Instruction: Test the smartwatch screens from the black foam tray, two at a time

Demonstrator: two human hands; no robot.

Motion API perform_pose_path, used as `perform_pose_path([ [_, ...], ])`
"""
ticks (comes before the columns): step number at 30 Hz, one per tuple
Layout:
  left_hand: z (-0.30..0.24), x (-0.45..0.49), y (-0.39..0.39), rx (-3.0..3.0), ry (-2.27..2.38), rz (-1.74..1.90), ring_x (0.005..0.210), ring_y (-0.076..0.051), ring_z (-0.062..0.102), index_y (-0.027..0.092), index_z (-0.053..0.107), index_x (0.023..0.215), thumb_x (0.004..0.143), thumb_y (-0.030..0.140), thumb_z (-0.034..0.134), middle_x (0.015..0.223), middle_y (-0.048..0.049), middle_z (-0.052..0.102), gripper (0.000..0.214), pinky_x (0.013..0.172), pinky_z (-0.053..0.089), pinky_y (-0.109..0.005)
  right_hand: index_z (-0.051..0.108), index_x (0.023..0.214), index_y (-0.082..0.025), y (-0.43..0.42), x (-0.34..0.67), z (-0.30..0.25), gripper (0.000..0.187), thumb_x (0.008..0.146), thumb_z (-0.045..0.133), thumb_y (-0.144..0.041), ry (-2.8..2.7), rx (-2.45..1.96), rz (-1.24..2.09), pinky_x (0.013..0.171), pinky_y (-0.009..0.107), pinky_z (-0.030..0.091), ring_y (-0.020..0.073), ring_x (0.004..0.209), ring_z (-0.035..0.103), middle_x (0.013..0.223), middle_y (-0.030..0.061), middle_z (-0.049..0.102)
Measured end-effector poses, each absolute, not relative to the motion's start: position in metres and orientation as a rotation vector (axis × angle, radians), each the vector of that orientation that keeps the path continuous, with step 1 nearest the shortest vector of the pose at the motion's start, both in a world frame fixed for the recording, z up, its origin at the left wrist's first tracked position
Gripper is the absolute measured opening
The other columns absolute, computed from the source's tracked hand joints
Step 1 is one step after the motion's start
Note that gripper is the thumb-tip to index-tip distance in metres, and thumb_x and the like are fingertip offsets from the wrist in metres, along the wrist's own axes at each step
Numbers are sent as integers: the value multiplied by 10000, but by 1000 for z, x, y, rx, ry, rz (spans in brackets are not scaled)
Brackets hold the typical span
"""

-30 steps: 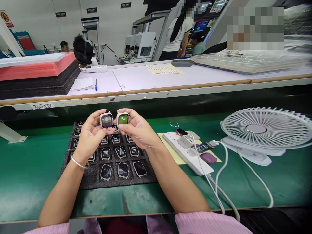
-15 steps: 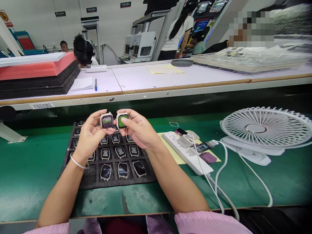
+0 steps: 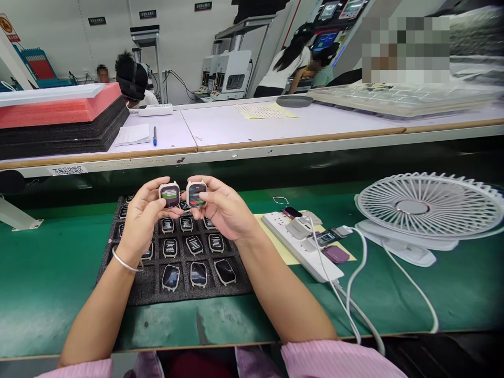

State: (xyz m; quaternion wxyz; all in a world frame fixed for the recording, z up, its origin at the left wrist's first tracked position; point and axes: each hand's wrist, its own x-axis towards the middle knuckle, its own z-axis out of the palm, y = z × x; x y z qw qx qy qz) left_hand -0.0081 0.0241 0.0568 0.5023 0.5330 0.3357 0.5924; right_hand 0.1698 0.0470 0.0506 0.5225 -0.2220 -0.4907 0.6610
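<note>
Holding up two strapless, pale-cased smartwatch bodies side by side, the person has the left watch (image 3: pixel 169 195) in the left hand (image 3: pixel 147 211) and the right watch (image 3: pixel 196 194) in the right hand (image 3: pixel 224 207). Both are lifted just above the far end of a black foam tray (image 3: pixel 181 297), with their screens tilted toward the camera. The left watch shows a green-and-grey display; the right shows a dark screen with small red and green marks.

The left fingers curl up behind the case, and the thumb seems to press near its lower edge. The right fingers and thumb pinch the other case at its edges, though the exact contact is partly hidden. These look like light, stiff objects with slick, fragile glass, so the case edges seem the best place to grip.

More watches lie in rows in the tray's pockets. To the right, a white power strip (image 3: pixel 299 245) sits on yellow paper (image 3: pixel 271 226), with a white desk fan (image 3: pixel 413 207) beyond it. All of this rests on a green bench mat (image 3: pixel 47 283). A silver bangle (image 3: pixel 124 263) circles the left wrist.
</note>
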Motion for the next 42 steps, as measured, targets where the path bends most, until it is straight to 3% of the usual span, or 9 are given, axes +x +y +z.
perform_pose_path([
  [6, 57, -8, 25, 1312, 945, 1479, 526, -92, 655, 184, 643, 1013, 824, 344, 677, 876, -1, 676, 249, 488, 534, -203, 598, 979, -185, 48, 170, 46, 340, 769, 771, -390, -1235, -631, 1498, 436, 208, 386, 68, 470, 522, 786, 10, 707],
  [10, 56, -8, 25, 1387, 1002, 1481, 519, -59, 569, 187, 635, 969, 745, 306, 763, 811, 17, 645, 284, 457, 487, -168, 608, 1020, -185, 50, 169, 47, 287, 799, 691, -348, -1191, -597, 1564, 462, 242, 439, 97, 475, 557, 782, 16, 714],
  [15, 52, -8, 28, 1431, 952, 1439, 768, -117, 624, 202, 591, 1119, 695, 209, 774, 920, -12, 646, 462, 618, 539, -200, 593, 1089, -161, 52, 169, 50, 333, 768, 522, -216, -1175, -567, 1603, 502, 284, 463, 151, 534, 629, 806, 47, 722],
  [20, 51, -11, 23, 1452, 896, 1398, 920, -151, 649, 215, 511, 1276, 699, 165, 749, 1041, -46, 651, 626, 753, 554, -247, 560, 1115, -178, 47, 168, 51, 415, 702, 538, -152, -1210, -568, 1617, 534, 278, 475, 131, 559, 630, 882, 32, 724],
  [26, 43, -44, -6, 1338, 961, 1333, 710, -89, 635, 225, 442, 1358, 709, 154, 743, 1075, -54, 652, 719, 644, 551, -220, 453, 1284, -247, 36, 146, 34, 648, 693, 661, -81, -1407, -558, 1686, 602, 252, 506, 99, 645, 654, 1032, 10, 662],
  [30, 18, -89, -40, 1284, 1140, 1248, 683, -116, 664, 208, 495, 1306, 732, 225, 755, 1071, -68, 650, 630, 614, 555, -252, 445, 1271, -237, 21, 118, 2, 568, 753, 652, -132, -1647, -523, 1801, 659, 299, 541, 122, 690, 654, 1006, 13, 614],
  [33, -7, -123, -67, 1431, 1386, 1096, 850, -192, 684, 197, 556, 1221, 768, 272, 727, 1044, -76, 680, 490, 752, 571, -340, 528, 1209, -187, 4, 96, -20, 471, 756, 651, -144, -2049, -642, 1491, 783, 385, 542, 179, 820, 636, 1012, 51, 596],
  [37, -34, -151, -90, 1846, 1689, 817, 1061, -273, 596, 255, 641, 1154, 786, 285, 695, 1100, -66, 670, 373, 954, 486, -463, 641, 1151, -123, -20, 76, -33, 426, 745, 731, -211, -2480, -852, 847, 974, 531, 416, 334, 1139, 527, 1223, 168, 553],
  [42, -36, -152, -95, 1986, 1845, 693, 1147, -300, 498, 331, 505, 1397, 807, 345, 695, 1242, -79, 557, 619, 1031, 403, -511, 574, 1328, -124, -32, 87, -22, 586, 815, 740, -352, -2602, -948, 609, 983, 524, 368, 376, 1245, 465, 1391, 214, 498],
])
